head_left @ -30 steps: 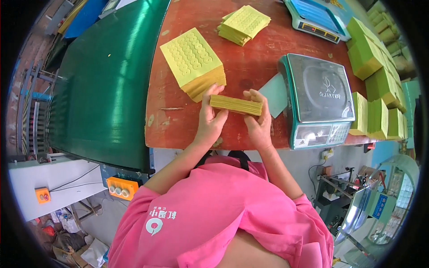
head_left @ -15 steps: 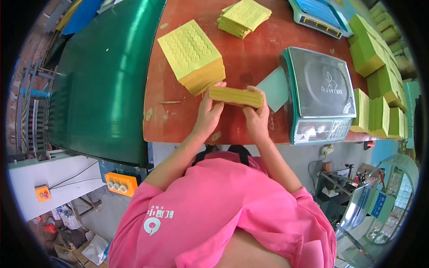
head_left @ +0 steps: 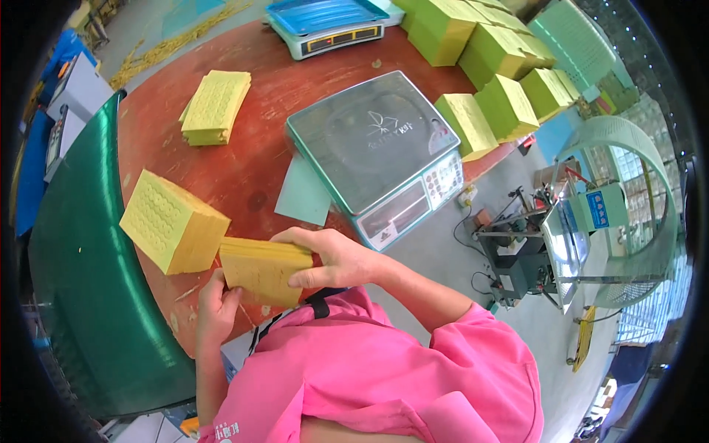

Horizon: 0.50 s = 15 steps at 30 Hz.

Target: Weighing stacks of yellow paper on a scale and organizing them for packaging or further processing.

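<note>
Between my two hands is a thick stack of yellow paper sheets (head_left: 260, 272), held above the near edge of the red table. My left hand (head_left: 216, 308) grips its lower left corner with thumb and fingers. Around its right end, my right hand (head_left: 332, 258) is closed, thumb on the near face and fingers over the top edge. A taller block of yellow paper (head_left: 168, 221) with embossed round patterns sits just left of the held stack. Farther back lies a smaller, slightly uneven pile of the same embossed paper (head_left: 216, 105).
On the red table (head_left: 258, 140), a digital scale (head_left: 369, 148) with a dark covered plate stands right of my hands, a pale green sheet (head_left: 304, 193) beside it. Behind are a second scale (head_left: 325, 26) with a blue tray and several yellow paper blocks (head_left: 509, 107). A green curved surface (head_left: 88, 280) borders the left.
The view has swung to the right. The held stack has turned from edge-on so that its broad face shows, and my right hand has shifted its hold over the top edge.
</note>
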### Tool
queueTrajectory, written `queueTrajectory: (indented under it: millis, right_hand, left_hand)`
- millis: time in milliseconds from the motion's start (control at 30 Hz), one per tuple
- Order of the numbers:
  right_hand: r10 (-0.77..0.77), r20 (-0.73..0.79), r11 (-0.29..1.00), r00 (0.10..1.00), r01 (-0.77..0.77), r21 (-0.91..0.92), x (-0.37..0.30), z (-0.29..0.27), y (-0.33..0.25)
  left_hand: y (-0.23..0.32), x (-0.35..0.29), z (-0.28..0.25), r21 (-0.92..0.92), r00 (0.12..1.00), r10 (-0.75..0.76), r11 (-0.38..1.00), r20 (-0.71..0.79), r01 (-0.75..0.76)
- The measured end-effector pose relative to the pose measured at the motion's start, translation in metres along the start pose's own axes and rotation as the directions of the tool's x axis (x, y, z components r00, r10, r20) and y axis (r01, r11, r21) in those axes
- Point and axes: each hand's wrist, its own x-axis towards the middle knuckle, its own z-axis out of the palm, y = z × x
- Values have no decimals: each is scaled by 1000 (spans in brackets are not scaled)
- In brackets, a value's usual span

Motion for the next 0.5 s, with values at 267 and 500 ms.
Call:
queueTrajectory:
  millis: [267, 500]
  right_hand:
    - [19, 17, 967, 1000, -15, -253, 3, -12, -14]
    - [230, -343, 939, 911, -115, 323, -1, -28, -6]
  left_hand:
    - [51, 19, -2, 492, 975, 16, 861, 221, -126]
    - [36, 53, -11, -519, 993, 73, 855, 98, -12]
